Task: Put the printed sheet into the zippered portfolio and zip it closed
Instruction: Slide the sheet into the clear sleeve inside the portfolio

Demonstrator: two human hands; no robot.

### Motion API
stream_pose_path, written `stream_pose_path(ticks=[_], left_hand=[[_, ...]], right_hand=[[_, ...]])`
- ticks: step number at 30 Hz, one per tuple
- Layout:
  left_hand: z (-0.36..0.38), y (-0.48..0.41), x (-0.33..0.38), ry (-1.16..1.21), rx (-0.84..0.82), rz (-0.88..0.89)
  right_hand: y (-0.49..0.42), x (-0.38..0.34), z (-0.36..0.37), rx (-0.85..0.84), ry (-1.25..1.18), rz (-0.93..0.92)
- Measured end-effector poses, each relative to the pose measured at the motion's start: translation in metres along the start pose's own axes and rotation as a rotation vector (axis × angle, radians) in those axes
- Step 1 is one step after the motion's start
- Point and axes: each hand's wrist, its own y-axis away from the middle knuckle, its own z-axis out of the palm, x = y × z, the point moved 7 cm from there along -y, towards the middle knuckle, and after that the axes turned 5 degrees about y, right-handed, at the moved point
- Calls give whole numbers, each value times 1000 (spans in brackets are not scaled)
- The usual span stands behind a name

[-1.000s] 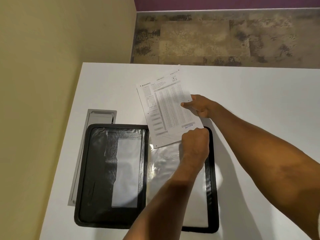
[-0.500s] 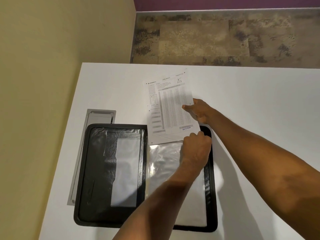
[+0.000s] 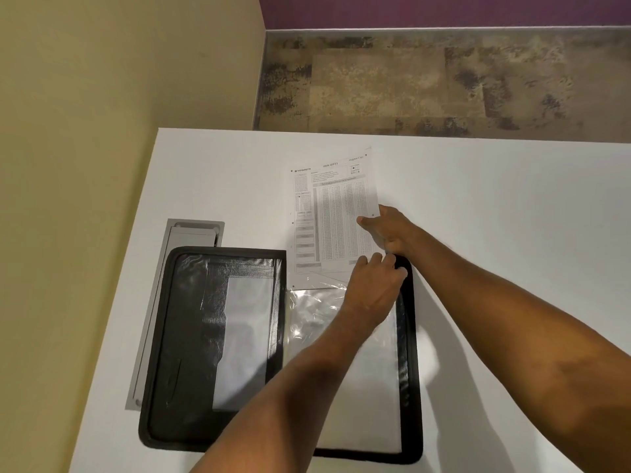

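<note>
A black zippered portfolio (image 3: 159,336) lies open and flat on the white table (image 3: 505,213). Its right half carries a clear plastic sleeve (image 3: 314,322). The printed sheet (image 3: 336,220), a form with dense tables, lies above the sleeve, and its lower edge sits at the sleeve's mouth under a bit of plastic. My right hand (image 3: 389,230) pinches the sheet's right edge. My left hand (image 3: 372,288) is curled on the sleeve's top edge, by the sheet's lower right corner. My left forearm hides part of the sleeve.
A grey cable hatch (image 3: 194,232) is set into the table, partly under the portfolio's left side. A beige wall (image 3: 85,131) runs close along the table's left edge. Mottled floor (image 3: 409,83) lies beyond the far edge.
The sheet has turned from tilted to nearly square with the portfolio and shifted right. My right hand moved down along its edge. My left hand stayed at the sleeve's top.
</note>
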Motion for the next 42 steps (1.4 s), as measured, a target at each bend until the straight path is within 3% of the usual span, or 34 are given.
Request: stream_pose_path(ticks=[8,13,21,31,33,38,42], left_hand=[[9,-13,-20,131,10,-86],[18,-18,-25,180,28,-218],[23,-26,-36,227,20,-362],[22,-26,-38,307,26,-437],[21,-26,-36,296,20,-437],[20,-29,-32,220,-10,-389],[22,-29,-27,149,-12,-344]], right_hand=[[13,12,-3,8,-17,35],[18,13,-6,-91,-134,47],[12,-2,-34,48,89,20],[32,13,-32,-154,300,103],[28,6,-33,-118,271,93],[14,-21,-48,173,188,7],[12,-26,-52,250,218,5]])
